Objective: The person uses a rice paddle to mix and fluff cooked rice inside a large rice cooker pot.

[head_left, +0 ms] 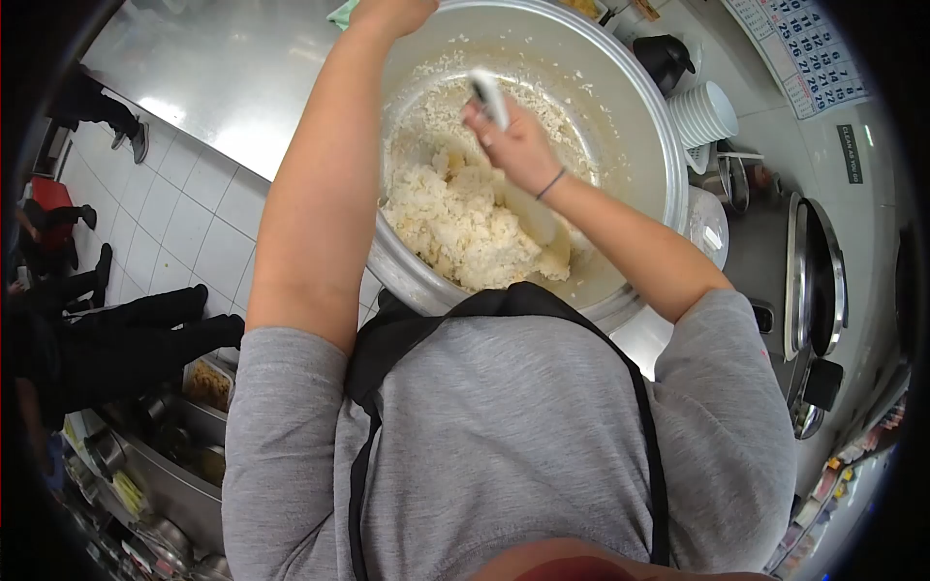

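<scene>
A large metal pot (651, 126) stands on the steel counter, with a heap of white rice (460, 218) on its near side and loose grains stuck round its inner wall. My right hand (513, 140), with a dark band at the wrist, is closed round the handle of a paddle (531, 215). The paddle's pale blade rests against the rice. At the pot's far left rim is my left hand (395, 14), its fingers partly cut off by the top edge of the frame. A bit of green cloth (341, 14) shows beside it.
Left of the pot lies the steel counter (208, 68). Stacked white bowls (704, 114), a black jug (664, 60) and metal pans (819, 276) are on the right. Several people in dark clothes (116, 334) are on the left, near food trays (208, 384).
</scene>
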`<move>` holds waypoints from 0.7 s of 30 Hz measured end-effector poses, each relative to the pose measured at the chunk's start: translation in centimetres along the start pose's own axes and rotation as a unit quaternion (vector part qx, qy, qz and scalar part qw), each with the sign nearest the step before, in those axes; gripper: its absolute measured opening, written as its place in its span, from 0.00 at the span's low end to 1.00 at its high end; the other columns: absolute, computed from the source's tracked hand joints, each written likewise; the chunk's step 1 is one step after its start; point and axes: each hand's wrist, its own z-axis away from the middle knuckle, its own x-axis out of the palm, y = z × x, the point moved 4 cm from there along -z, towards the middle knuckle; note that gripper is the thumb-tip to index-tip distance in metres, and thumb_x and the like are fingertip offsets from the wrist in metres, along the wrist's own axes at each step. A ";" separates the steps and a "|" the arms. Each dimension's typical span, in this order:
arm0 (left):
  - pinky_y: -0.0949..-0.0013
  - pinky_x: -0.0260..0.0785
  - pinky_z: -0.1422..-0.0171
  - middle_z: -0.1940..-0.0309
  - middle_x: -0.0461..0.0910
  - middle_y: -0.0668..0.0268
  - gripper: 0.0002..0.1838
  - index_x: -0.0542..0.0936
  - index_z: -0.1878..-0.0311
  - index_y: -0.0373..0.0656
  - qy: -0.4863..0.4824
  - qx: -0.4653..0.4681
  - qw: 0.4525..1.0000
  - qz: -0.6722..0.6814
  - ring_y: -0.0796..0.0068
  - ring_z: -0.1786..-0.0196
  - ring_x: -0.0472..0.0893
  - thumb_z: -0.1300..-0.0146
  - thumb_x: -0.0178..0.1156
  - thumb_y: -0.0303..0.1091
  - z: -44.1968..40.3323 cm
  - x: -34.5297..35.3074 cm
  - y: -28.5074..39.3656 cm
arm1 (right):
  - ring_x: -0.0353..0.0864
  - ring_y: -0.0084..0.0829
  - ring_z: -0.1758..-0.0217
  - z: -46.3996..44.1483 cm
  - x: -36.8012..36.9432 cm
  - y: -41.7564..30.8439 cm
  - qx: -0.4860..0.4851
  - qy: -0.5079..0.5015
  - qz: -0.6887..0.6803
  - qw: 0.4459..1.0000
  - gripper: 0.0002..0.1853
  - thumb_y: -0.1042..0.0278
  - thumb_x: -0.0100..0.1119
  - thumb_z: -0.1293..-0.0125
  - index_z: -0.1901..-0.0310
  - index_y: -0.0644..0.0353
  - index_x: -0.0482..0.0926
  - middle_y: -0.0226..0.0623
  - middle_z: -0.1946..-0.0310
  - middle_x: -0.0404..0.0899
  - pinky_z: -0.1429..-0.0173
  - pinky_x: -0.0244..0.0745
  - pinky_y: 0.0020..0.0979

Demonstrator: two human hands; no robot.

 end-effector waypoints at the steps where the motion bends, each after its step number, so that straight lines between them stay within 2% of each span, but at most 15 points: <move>1: 0.60 0.67 0.47 0.58 0.78 0.50 0.21 0.75 0.53 0.42 0.002 -0.004 1.000 0.006 0.53 0.52 0.76 0.49 0.57 0.41 -0.2 -0.1 -0.1 | 0.71 0.18 0.73 -1.0 -0.9 -1.2 0.003 -0.005 -0.070 0.998 0.07 0.66 0.53 0.36 0.60 0.58 0.74 0.27 0.75 0.73 0.69 0.68 0.22; 2: 0.60 0.67 0.47 0.58 0.78 0.49 0.20 0.76 0.53 0.42 0.000 -0.012 1.000 0.012 0.53 0.52 0.76 0.50 0.56 0.40 -0.1 0.0 -0.4 | 0.71 0.18 0.73 -1.2 -1.3 -2.5 0.004 -0.009 -0.070 0.997 0.07 0.66 0.53 0.36 0.60 0.58 0.74 0.27 0.75 0.73 0.69 0.68 0.22; 4: 0.61 0.66 0.46 0.58 0.78 0.49 0.21 0.76 0.53 0.42 -0.009 -0.024 1.000 0.010 0.53 0.51 0.76 0.50 0.56 0.41 0.2 0.3 -0.4 | 0.70 0.16 0.73 -0.5 -1.0 -5.4 -0.032 -0.061 -0.178 0.982 0.09 0.65 0.52 0.35 0.57 0.58 0.72 0.27 0.75 0.71 0.72 0.67 0.19; 5: 0.61 0.66 0.46 0.58 0.77 0.48 0.21 0.76 0.53 0.42 -0.006 -0.030 0.999 0.010 0.53 0.51 0.76 0.50 0.55 0.41 -0.1 -0.1 -0.3 | 0.70 0.16 0.73 0.1 0.0 -4.3 -0.036 -0.058 -0.181 0.981 0.09 0.65 0.52 0.35 0.57 0.58 0.72 0.27 0.75 0.71 0.72 0.67 0.19; 7: 0.61 0.66 0.46 0.57 0.77 0.48 0.21 0.76 0.52 0.43 -0.011 -0.033 0.999 0.006 0.53 0.51 0.76 0.50 0.55 0.41 0.4 -0.6 0.1 | 0.74 0.19 0.64 1.7 3.2 -0.8 -0.107 -0.069 -0.081 0.989 0.12 0.65 0.53 0.36 0.53 0.59 0.72 0.30 0.70 0.74 0.61 0.71 0.22; 8: 0.61 0.66 0.46 0.57 0.77 0.48 0.21 0.76 0.52 0.43 -0.015 -0.038 0.999 0.006 0.54 0.51 0.76 0.50 0.55 0.41 0.5 -0.7 0.3 | 0.75 0.21 0.61 1.6 3.5 -0.7 -0.148 -0.076 0.026 0.986 0.16 0.63 0.53 0.36 0.50 0.59 0.71 0.30 0.69 0.74 0.59 0.71 0.22; 9: 0.61 0.66 0.46 0.57 0.77 0.48 0.21 0.76 0.52 0.43 -0.016 -0.036 0.999 0.004 0.54 0.51 0.76 0.50 0.55 0.41 0.3 -0.6 0.2 | 0.75 0.21 0.61 1.0 3.3 -0.4 -0.149 -0.073 0.025 0.986 0.16 0.63 0.53 0.36 0.50 0.59 0.71 0.30 0.69 0.74 0.59 0.71 0.22; 11: 0.61 0.66 0.46 0.57 0.77 0.49 0.22 0.76 0.52 0.44 -0.001 -0.032 0.999 0.011 0.54 0.50 0.76 0.50 0.55 0.43 0.1 -0.2 -0.4 | 0.74 0.20 0.70 -0.6 1.9 1.6 0.028 0.004 -0.027 0.999 0.15 0.62 0.53 0.36 0.52 0.59 0.71 0.31 0.73 0.73 0.67 0.71 0.21; 12: 0.61 0.66 0.46 0.57 0.77 0.49 0.22 0.76 0.52 0.44 -0.004 -0.028 1.000 0.009 0.54 0.50 0.76 0.50 0.55 0.43 0.1 0.1 -0.5 | 0.68 0.18 0.81 -1.5 0.1 2.0 0.152 0.033 -0.035 0.987 0.13 0.61 0.52 0.36 0.55 0.59 0.71 0.29 0.80 0.71 0.77 0.65 0.21; 13: 0.61 0.66 0.46 0.57 0.78 0.49 0.22 0.76 0.52 0.44 -0.008 -0.035 0.999 0.004 0.54 0.51 0.76 0.51 0.56 0.43 0.3 0.1 -0.4 | 0.68 0.18 0.81 -1.5 -1.0 2.1 0.152 0.038 -0.038 0.987 0.13 0.61 0.52 0.36 0.55 0.59 0.71 0.29 0.80 0.71 0.77 0.65 0.21; 15: 0.61 0.66 0.46 0.57 0.78 0.50 0.23 0.76 0.52 0.44 -0.002 -0.041 0.999 0.002 0.55 0.51 0.76 0.51 0.56 0.44 0.0 -0.6 -0.1 | 0.58 0.13 0.86 -2.2 -2.3 1.4 0.094 0.007 -0.189 0.977 0.12 0.59 0.48 0.34 0.58 0.58 0.71 0.23 0.84 0.64 0.83 0.59 0.18; 16: 0.61 0.66 0.46 0.57 0.78 0.50 0.23 0.76 0.52 0.44 -0.003 -0.040 0.999 -0.001 0.55 0.51 0.76 0.51 0.56 0.44 0.0 -0.4 -0.2 | 0.58 0.13 0.86 -2.0 -2.5 -0.3 0.098 0.008 -0.189 0.977 0.12 0.59 0.48 0.34 0.58 0.58 0.71 0.23 0.84 0.64 0.83 0.59 0.18; 18: 0.61 0.67 0.46 0.57 0.78 0.51 0.23 0.76 0.52 0.44 -0.010 -0.036 0.999 -0.009 0.55 0.51 0.76 0.51 0.56 0.44 0.1 0.0 -0.4 | 0.68 0.16 0.81 -1.2 -2.3 -4.6 -0.018 -0.095 -0.056 0.994 0.13 0.59 0.49 0.34 0.55 0.59 0.72 0.27 0.79 0.71 0.77 0.66 0.18; 19: 0.61 0.67 0.46 0.58 0.78 0.51 0.23 0.76 0.52 0.44 -0.008 -0.030 0.999 -0.007 0.55 0.52 0.77 0.52 0.57 0.44 0.1 0.0 -0.4 | 0.68 0.16 0.81 -0.5 -1.8 -4.1 -0.017 -0.091 -0.058 0.994 0.13 0.59 0.49 0.34 0.55 0.59 0.72 0.27 0.79 0.71 0.77 0.66 0.18; 21: 0.61 0.67 0.47 0.58 0.78 0.51 0.23 0.76 0.53 0.44 -0.006 -0.023 1.000 -0.004 0.55 0.52 0.77 0.52 0.57 0.44 0.0 -0.1 -0.3 | 0.71 0.21 0.79 1.0 0.0 -2.5 -0.141 -0.094 0.050 0.984 0.14 0.55 0.51 0.35 0.56 0.56 0.72 0.31 0.79 0.72 0.73 0.68 0.24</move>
